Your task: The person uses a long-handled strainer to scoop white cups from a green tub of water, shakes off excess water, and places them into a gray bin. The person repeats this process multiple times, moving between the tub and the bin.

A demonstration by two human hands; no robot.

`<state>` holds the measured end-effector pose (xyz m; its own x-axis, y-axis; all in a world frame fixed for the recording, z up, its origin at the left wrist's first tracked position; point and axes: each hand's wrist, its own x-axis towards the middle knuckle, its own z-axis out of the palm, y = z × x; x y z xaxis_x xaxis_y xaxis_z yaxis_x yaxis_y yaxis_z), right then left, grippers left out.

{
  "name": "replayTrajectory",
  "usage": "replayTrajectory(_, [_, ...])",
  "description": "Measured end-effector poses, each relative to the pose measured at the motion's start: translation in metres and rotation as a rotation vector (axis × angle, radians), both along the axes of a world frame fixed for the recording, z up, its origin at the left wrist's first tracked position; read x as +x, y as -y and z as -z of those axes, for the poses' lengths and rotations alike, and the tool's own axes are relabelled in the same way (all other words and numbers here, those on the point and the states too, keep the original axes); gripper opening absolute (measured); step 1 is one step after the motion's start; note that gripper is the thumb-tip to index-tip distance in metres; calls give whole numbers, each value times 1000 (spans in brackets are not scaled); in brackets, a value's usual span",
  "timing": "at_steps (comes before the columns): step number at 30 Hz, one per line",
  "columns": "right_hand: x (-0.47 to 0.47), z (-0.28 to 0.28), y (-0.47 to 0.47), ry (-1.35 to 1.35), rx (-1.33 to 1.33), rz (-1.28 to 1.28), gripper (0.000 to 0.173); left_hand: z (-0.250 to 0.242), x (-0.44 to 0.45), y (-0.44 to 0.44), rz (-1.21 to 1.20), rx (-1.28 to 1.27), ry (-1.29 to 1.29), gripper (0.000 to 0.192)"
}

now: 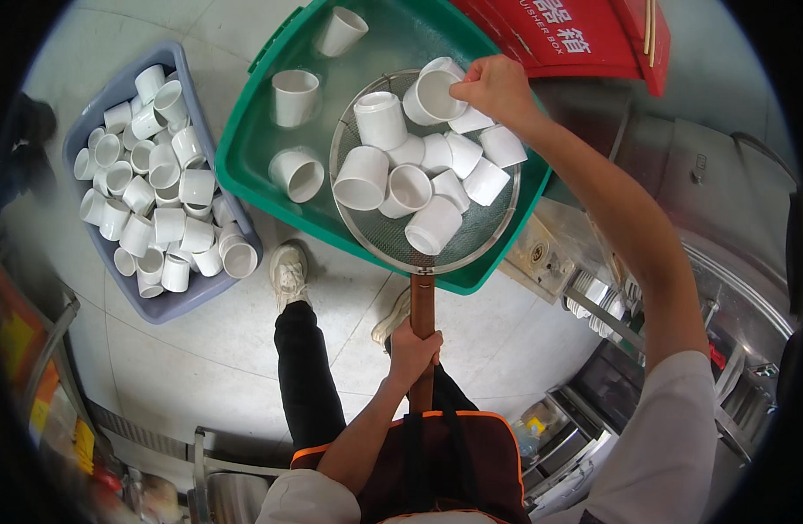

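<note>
My left hand (414, 354) grips the brown wooden handle (423, 308) of a large round wire-mesh strainer (483, 226). The strainer lies over the near right part of a green plastic tub (297, 226) and carries a heap of white ceramic cups (434, 224), some upside down and some on their sides. At the heap's far edge, my right hand (496, 85) pinches the rim of one white cup (434, 98), its mouth turned towards me. Left of the strainer, three more white cups (295, 98) sit in the cloudy water of the tub.
A grey-blue plastic bin (159, 311) full of white cups stands on the tiled floor at left. A red fire extinguisher box (552, 39) with chopsticks on it stands beyond the tub. Stacked plates (598, 304) and metal kitchen equipment line the right side. My shoe (289, 272) is between bin and tub.
</note>
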<state>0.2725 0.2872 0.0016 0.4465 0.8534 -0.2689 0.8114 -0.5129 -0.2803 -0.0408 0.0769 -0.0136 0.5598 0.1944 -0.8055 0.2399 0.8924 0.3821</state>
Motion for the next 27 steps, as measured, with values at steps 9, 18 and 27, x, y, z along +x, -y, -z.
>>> replayTrajectory(9, [9, -28, -6, 113, -370, -127, 27, -3, 2, -3, 20, 0, -33, 12])
replayTrajectory(18, [1, -29, 36, 42, -766, -52, 29, -4, 6, -7, 14, 11, -58, 12])
replayTrajectory(27, [2, -2, 37, -356, -265, 190, 52, -2, 8, -4, 8, 24, -56, 13])
